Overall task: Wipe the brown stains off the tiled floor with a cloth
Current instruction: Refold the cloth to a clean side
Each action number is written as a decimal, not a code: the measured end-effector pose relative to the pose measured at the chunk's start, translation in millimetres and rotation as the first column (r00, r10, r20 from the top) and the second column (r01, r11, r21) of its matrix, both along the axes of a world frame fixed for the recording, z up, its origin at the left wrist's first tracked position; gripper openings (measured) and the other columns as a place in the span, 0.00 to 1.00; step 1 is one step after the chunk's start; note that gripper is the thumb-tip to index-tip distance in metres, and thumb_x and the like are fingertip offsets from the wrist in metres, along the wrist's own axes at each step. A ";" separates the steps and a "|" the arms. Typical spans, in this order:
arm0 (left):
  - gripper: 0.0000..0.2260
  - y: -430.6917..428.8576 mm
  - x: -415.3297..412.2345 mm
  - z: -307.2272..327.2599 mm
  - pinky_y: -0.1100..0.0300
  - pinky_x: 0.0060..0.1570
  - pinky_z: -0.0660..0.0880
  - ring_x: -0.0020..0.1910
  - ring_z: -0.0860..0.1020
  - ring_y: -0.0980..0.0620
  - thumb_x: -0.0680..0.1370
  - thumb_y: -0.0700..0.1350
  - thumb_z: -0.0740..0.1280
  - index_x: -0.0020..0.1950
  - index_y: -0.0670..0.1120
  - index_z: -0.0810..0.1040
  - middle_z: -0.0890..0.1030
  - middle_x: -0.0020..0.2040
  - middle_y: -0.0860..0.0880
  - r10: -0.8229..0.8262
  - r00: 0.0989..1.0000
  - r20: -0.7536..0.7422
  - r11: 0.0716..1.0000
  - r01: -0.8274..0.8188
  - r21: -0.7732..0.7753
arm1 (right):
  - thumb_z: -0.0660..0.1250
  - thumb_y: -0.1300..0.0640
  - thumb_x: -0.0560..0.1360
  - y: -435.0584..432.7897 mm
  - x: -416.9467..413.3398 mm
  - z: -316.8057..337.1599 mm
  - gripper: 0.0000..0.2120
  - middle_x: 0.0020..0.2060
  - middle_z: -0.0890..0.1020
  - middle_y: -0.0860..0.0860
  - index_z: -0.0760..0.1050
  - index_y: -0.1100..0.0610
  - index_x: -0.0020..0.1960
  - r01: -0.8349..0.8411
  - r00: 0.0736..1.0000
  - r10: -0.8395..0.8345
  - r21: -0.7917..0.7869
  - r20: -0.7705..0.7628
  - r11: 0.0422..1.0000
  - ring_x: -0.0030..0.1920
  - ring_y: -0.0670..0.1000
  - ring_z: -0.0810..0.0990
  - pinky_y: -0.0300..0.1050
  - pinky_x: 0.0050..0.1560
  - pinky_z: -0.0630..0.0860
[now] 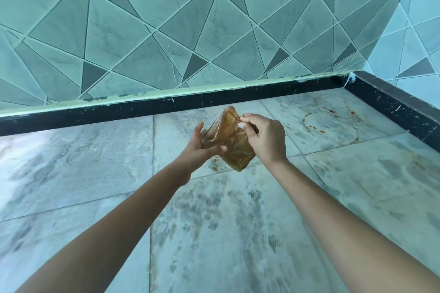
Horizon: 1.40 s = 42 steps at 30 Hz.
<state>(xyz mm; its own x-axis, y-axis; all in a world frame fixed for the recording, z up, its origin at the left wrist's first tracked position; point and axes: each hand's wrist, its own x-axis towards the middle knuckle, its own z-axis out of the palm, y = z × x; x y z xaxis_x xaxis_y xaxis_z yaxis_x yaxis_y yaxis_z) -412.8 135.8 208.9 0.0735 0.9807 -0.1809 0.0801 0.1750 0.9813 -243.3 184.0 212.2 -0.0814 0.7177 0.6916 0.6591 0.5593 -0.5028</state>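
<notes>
Pale tiled floor (238, 233) under raised arms, brown ring stains (331, 123) far right, soiled cloth (232, 143) held above it, left hand (202, 147) cupping, right hand (264, 135) pinching its top edge; dirty fold risks smearing, not lifting

The right hand (264, 137) covered the cloth's (234, 145) edge at three o'clock, and the left hand (202, 147) hid its side at nine o'clock. Whether the cloth was folded or bunched could not be told. Both forearms were cut off by the bottom edge. The ring-shaped brown stains (331, 119) at two o'clock were too faint to trace fully.
</notes>
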 end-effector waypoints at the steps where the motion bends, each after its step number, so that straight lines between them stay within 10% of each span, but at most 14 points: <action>1: 0.33 3.9 4.2 7.0 0.71 0.49 0.72 0.47 0.76 0.72 0.75 0.39 0.70 0.72 0.55 0.56 0.71 0.56 0.60 -0.020 1.000 -0.019 0.997 0.022 0.074 | 0.71 0.63 0.71 1.3 -0.3 5.5 0.06 0.45 0.85 0.54 0.83 0.60 0.47 -0.012 1.000 0.011 0.044 0.023 0.999 0.45 0.54 0.84 0.49 0.43 0.81; 4: 0.22 22.2 9.9 20.6 0.60 0.54 0.74 0.55 0.77 0.57 0.71 0.41 0.74 0.63 0.48 0.71 0.78 0.55 0.50 -0.005 0.984 -0.179 0.982 0.038 0.183 | 0.70 0.62 0.70 5.2 1.1 20.1 0.06 0.45 0.86 0.53 0.83 0.59 0.45 -0.051 0.996 0.043 0.105 0.080 0.993 0.44 0.55 0.85 0.48 0.41 0.81; 9: 0.09 37.2 10.4 32.0 0.56 0.47 0.69 0.40 0.73 0.51 0.68 0.44 0.76 0.40 0.46 0.77 0.76 0.38 0.45 0.032 0.968 -0.250 0.974 0.026 0.225 | 0.67 0.57 0.74 8.9 20.2 25.9 0.05 0.40 0.84 0.49 0.79 0.56 0.48 0.009 0.991 -0.012 0.022 0.132 1.000 0.38 0.54 0.80 0.46 0.35 0.76; 14: 0.19 25.7 20.6 32.1 0.65 0.50 0.74 0.52 0.79 0.57 0.73 0.45 0.72 0.61 0.47 0.70 0.78 0.55 0.48 -0.229 0.959 -0.167 0.946 0.260 0.193 | 0.58 0.57 0.76 1.1 20.2 22.3 0.08 0.39 0.76 0.47 0.71 0.61 0.51 -0.150 0.987 0.152 -0.043 0.043 0.988 0.36 0.49 0.74 0.43 0.35 0.67; 24: 0.33 7.2 25.0 -4.6 0.59 0.55 0.77 0.58 0.78 0.54 0.68 0.37 0.76 0.68 0.48 0.65 0.77 0.61 0.49 -0.282 0.937 -0.208 0.944 0.310 0.112 | 0.66 0.56 0.76 0.2 20.3 17.4 0.04 0.31 0.76 0.47 0.76 0.57 0.47 -0.101 0.995 0.098 -0.117 -0.034 0.988 0.27 0.44 0.72 0.40 0.29 0.68; 28: 0.12 10.8 16.3 -7.9 0.54 0.47 0.78 0.45 0.80 0.46 0.73 0.38 0.71 0.54 0.40 0.75 0.81 0.46 0.45 -0.141 0.949 -0.281 0.981 0.173 0.091 | 0.68 0.54 0.74 7.7 25.5 21.8 0.06 0.35 0.80 0.50 0.78 0.57 0.44 -0.027 0.996 -0.003 -0.314 -0.094 0.949 0.36 0.50 0.78 0.43 0.39 0.72; 31: 0.12 9.4 5.9 4.6 0.51 0.51 0.79 0.49 0.81 0.42 0.77 0.40 0.67 0.58 0.38 0.74 0.81 0.49 0.40 -0.181 0.980 -0.088 0.981 0.186 0.049 | 0.69 0.43 0.72 11.7 34.9 30.6 0.20 0.38 0.80 0.51 0.79 0.61 0.45 -0.096 0.976 -0.047 -0.612 -0.214 0.785 0.44 0.57 0.80 0.44 0.42 0.71; 36: 0.07 10.7 7.6 13.1 0.50 0.53 0.79 0.51 0.81 0.43 0.79 0.42 0.64 0.57 0.46 0.73 0.81 0.52 0.42 -0.147 0.986 -0.075 0.989 0.146 -0.013 | 0.69 0.31 0.56 0.0 44.5 19.8 0.41 0.48 0.82 0.53 0.76 0.60 0.56 -0.262 0.965 0.064 -0.950 -0.255 0.167 0.49 0.52 0.81 0.46 0.51 0.77; 40: 0.09 12.1 3.7 19.8 0.55 0.46 0.79 0.48 0.81 0.47 0.79 0.42 0.64 0.59 0.45 0.75 0.81 0.51 0.43 -0.038 0.999 -0.003 0.988 0.037 -0.153 | 0.78 0.37 0.51 -11.0 54.6 -17.2 0.31 0.38 0.82 0.51 0.78 0.54 0.47 -0.534 0.845 -0.010 -0.844 -0.535 0.054 0.39 0.49 0.80 0.47 0.48 0.76; 42: 0.09 11.0 3.7 22.9 0.57 0.42 0.80 0.45 0.81 0.48 0.79 0.40 0.64 0.59 0.42 0.74 0.81 0.48 0.44 -0.003 0.997 0.073 0.980 0.018 -0.200 | 0.82 0.40 0.47 -15.3 53.9 -38.1 0.38 0.46 0.84 0.55 0.79 0.55 0.52 -0.787 0.591 -0.150 -0.608 -0.792 0.109 0.46 0.54 0.83 0.55 0.55 0.77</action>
